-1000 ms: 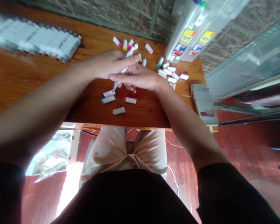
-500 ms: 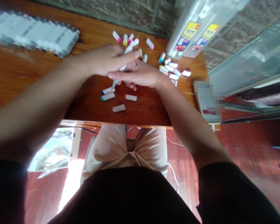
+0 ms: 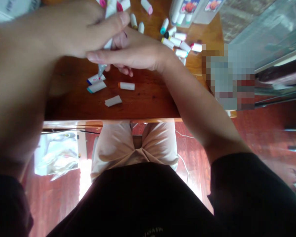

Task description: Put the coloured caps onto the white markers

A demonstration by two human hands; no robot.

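A white marker (image 3: pixel 110 9) with a grey lower end slants between my two hands, its tip by the loose caps below. My left hand (image 3: pixel 95 33) is closed on it, thumb laid across its upper part. Lower down, my right hand (image 3: pixel 135 54) also grips it, its thumb crossing over the barrel and its fingers curled beneath. Close under the tip lie a blue-ended cap (image 3: pixel 96 79) and a teal-ended cap (image 3: pixel 97 87). To their right is an orange-ended cap (image 3: pixel 127 86). A plain white cap (image 3: pixel 113 101) lies nearer the table's front edge.
Several loose caps (image 3: pixel 175 41) lie scattered at the right back, near a clear plastic case (image 3: pixel 199 13). A pink-ended cap (image 3: pixel 146 6) is farther back. Row of markers (image 3: pixel 12 10) shows at the top left. The wooden table's edge (image 3: pixel 143 119) runs before my lap.
The view has shifted, so the table and caps appear higher and farther left. Both hands keep hold of the marker, with little visible change in their grip.
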